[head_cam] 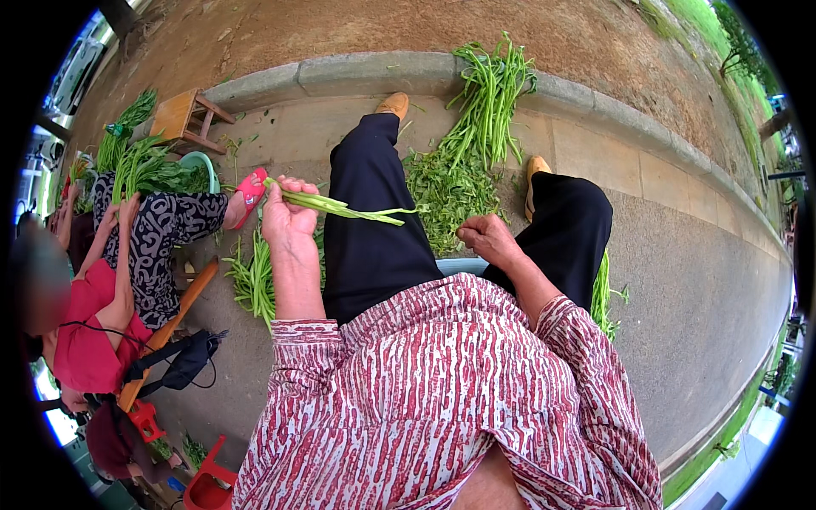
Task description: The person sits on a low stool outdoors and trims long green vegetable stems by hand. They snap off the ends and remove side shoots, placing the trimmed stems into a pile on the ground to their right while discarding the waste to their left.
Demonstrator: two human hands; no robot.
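My left hand [290, 207], held up over my left leg, grips a few light-green vegetable stems [335, 205] whose thin ends point to the right. My right hand [489, 239] hovers near my right thigh with its fingers curled in, and nothing shows in them. Between my legs spreads a heap of loose green leaves [449, 194]. A pale blue basin [460, 264] shows its rim right in front of my waist. Beyond the leaves, a bundle of long leafy stems [491, 105] leans on the kerb.
Cut stems [255, 274] lie on the pavement left of my leg, and more greens [602, 296] at my right. A co-worker in a red top [102, 331] holds leafy greens [143, 169]. Near them are a wooden stool [175, 118], a green basin [204, 167] and a red plastic stool [210, 478].
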